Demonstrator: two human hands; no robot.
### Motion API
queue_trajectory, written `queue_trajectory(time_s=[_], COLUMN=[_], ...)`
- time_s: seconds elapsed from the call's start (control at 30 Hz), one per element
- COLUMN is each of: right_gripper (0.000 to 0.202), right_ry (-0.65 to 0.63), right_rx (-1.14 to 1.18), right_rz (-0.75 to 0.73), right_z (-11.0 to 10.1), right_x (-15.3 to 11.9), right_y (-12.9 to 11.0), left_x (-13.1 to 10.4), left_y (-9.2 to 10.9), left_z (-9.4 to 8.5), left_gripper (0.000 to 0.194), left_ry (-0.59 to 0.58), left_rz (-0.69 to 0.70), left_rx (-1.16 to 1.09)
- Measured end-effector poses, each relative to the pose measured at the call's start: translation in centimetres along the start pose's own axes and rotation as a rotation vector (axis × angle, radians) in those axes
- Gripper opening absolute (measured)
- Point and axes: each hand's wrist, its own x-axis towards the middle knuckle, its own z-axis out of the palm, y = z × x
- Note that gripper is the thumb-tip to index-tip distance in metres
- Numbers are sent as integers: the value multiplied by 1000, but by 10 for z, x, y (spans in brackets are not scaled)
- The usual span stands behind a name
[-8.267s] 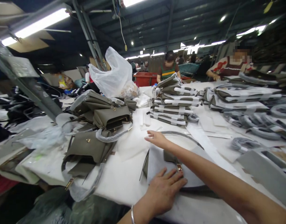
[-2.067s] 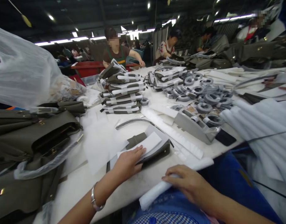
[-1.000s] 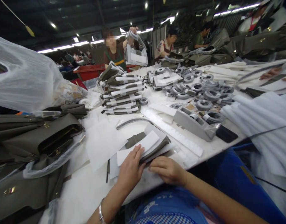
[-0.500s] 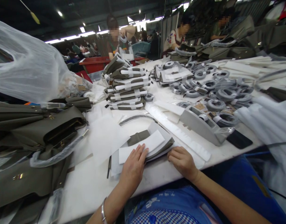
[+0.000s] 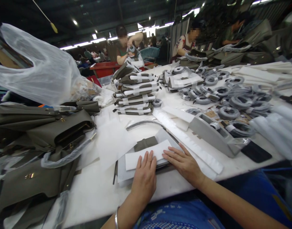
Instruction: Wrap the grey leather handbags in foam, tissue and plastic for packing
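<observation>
A folded olive bag (image 5: 146, 143) lies on the table before me, with grey-white wrapping around it and its wrapped handle (image 5: 146, 123) arching out behind. Across its near side runs a white padding strip (image 5: 136, 159). My left hand (image 5: 146, 173) rests on the strip's front edge, fingers stretched out flat. On the strip's right end lie the spread fingers of my right hand (image 5: 181, 162). Neither hand grips anything. What is under the strip is mostly hidden.
A grey tape dispenser (image 5: 210, 135) and a black phone-like object (image 5: 255, 151) sit to the right. Stacked wrapped bags (image 5: 136, 92) stand behind, with coiled straps (image 5: 241, 101) beyond. Olive handbags (image 5: 57, 130) pile up at left. A co-worker (image 5: 123, 47) is across the table.
My right hand has opened and moved from the bag's right edge onto the strip. The strip now lies flatter over the bag. My left hand stays on it. The camera view has shifted slightly.
</observation>
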Motion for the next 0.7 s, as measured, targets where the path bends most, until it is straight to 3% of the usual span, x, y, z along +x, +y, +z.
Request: queue_trajectory(time_s=[0.1,0.2,0.47,0.53,0.6,0.7], right_gripper=[36,33,44,44,42,59], right_ry=[31,53,55,153,231,188], right_rx=[16,23,140,229,366,768], right_rz=[28,38,111,277,561,1031], right_z=[2,2,-11,-21,-30,-39], right_x=[-3,-2,-13,-24,-34,-40], right_y=[-1,-2,-8,-11,-15,-26], left_x=[12,19,11,10,10,9], left_y=[14,21,18,18,18,17], left_z=[-11,-12,26,29,29,28], left_gripper=[53,61,54,53,54,54], left_ry=[-34,-19,226,256,271,274], left_rz=[-53,-22,37,29,28,40], left_rx=[-8,-12,94,77,63,55])
